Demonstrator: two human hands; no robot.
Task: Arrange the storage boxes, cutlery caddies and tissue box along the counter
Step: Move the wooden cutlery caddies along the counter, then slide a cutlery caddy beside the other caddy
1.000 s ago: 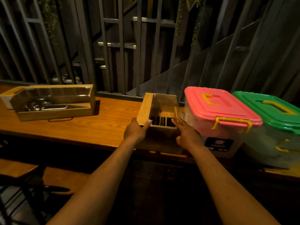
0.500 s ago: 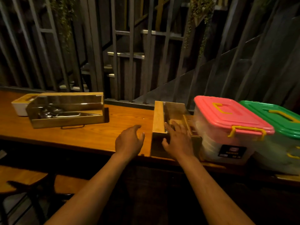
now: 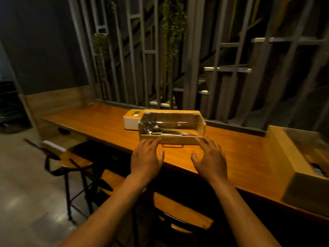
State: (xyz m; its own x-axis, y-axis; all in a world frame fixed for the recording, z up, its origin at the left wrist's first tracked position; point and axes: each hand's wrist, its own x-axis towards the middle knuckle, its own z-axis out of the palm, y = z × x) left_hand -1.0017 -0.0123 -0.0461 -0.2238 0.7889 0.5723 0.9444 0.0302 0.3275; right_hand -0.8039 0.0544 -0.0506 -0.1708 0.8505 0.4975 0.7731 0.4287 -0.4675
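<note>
1. My left hand (image 3: 146, 157) and right hand (image 3: 210, 157) are out in the middle of the frame, both spread flat and holding nothing, fingers splayed wide so I can take the cutlery box (image 3: 171, 129) by its two front corners.

2. Left fingertips (image 3: 153, 140) look to be touching the box's wooden front at its left end; the right hand sits just short of the right end, not closed on anything.

3. The box lies lengthwise on the desk (image 3: 240, 152), centre frame, clear lid down, spoons heaped at its left end. Its wire handle faces me, which is why I'm coming at it from this side.

4. The white tissue box (image 3: 130, 122) is tucked behind its left end, touching or nearly so; I can't tell which.

5. A second cutlery box (image 3: 292, 157) sits well apart at the right edge of the frame, blurred.

6. My guess: next is a two-handed slide, kept low because loose cutlery would rattle and shift.
</note>
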